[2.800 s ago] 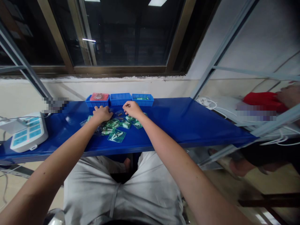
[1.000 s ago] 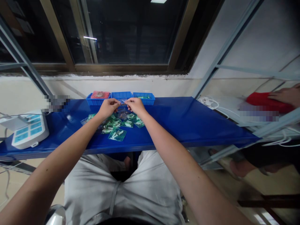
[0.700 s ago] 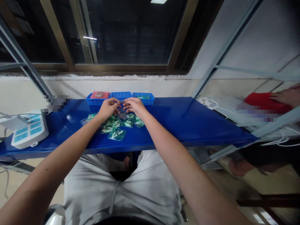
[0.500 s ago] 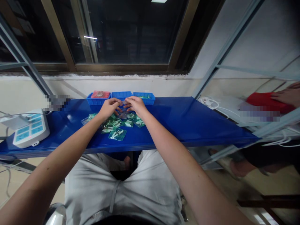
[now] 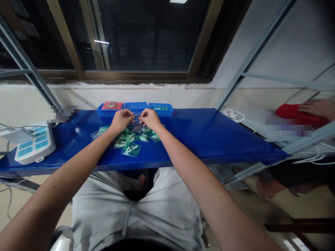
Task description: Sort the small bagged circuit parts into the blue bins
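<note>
Between my two hands is a small clear plastic bag (image 5: pixel 137 118), pinched at its edges. My left hand (image 5: pixel 122 120) grips its left side with thumb and fingertips. On the opposite side, my right hand (image 5: pixel 151 119) has its fingers closed on the bag. What is inside the bag is too small to make out. Below and nearer me lies a pile of green-tinted packets (image 5: pixel 125 139) with small white pieces in them. One such packet (image 5: pixel 131 149) rests at the pile's front.
Three blue bins stand along the back: one with a red packet (image 5: pixel 112 105), a middle bin (image 5: pixel 136 106), and a right bin (image 5: pixel 163 111) with green bits. A white power strip (image 5: pixel 35 144) sits left on the blue table (image 5: pixel 204 136). Another person's hand (image 5: pixel 318 108) touches red cloth at right.
My hands have drawn slightly apart in finger position, and the clear bag now shows stretched more plainly between them. At right, the other person's hand has shifted on the red cloth.
</note>
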`<state>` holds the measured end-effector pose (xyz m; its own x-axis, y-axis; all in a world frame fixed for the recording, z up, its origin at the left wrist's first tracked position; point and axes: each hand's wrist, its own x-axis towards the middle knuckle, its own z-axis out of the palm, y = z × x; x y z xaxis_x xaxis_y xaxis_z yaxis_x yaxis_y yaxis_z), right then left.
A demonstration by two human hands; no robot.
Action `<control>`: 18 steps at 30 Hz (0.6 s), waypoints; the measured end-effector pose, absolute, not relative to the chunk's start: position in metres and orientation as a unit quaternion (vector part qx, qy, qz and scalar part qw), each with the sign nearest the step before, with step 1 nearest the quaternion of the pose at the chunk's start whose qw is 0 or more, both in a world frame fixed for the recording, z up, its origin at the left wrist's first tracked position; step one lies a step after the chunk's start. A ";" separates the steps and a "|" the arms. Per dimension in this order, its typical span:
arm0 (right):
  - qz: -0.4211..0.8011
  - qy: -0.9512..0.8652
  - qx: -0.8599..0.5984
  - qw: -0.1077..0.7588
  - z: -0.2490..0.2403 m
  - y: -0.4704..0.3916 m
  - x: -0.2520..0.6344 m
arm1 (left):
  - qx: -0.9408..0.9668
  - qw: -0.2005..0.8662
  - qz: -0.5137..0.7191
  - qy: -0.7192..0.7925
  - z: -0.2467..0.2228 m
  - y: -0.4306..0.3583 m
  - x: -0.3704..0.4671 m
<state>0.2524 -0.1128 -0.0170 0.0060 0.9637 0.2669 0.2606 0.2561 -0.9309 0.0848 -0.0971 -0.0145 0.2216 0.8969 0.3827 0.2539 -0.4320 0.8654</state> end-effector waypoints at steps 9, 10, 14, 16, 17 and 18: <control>0.302 -0.625 -0.527 0.490 -0.021 -0.107 0.258 | 0.638 0.387 0.531 0.401 -0.005 -0.078 0.087; 0.295 -0.629 -0.526 0.490 -0.022 -0.105 0.259 | 0.628 0.392 0.543 0.395 -0.004 -0.073 0.086; 0.279 -0.644 -0.522 0.485 -0.026 -0.101 0.260 | 0.610 0.433 0.555 0.362 -0.007 -0.058 0.078; 0.280 -0.650 -0.521 0.478 -0.027 -0.100 0.260 | 0.609 0.460 0.543 0.351 -0.009 -0.055 0.076; 0.281 -0.652 -0.521 0.474 -0.027 -0.100 0.261 | 0.607 0.471 0.536 0.349 -0.010 -0.055 0.076; 0.281 -0.655 -0.520 0.470 -0.028 -0.100 0.261 | 0.607 0.479 0.530 0.349 -0.010 -0.056 0.076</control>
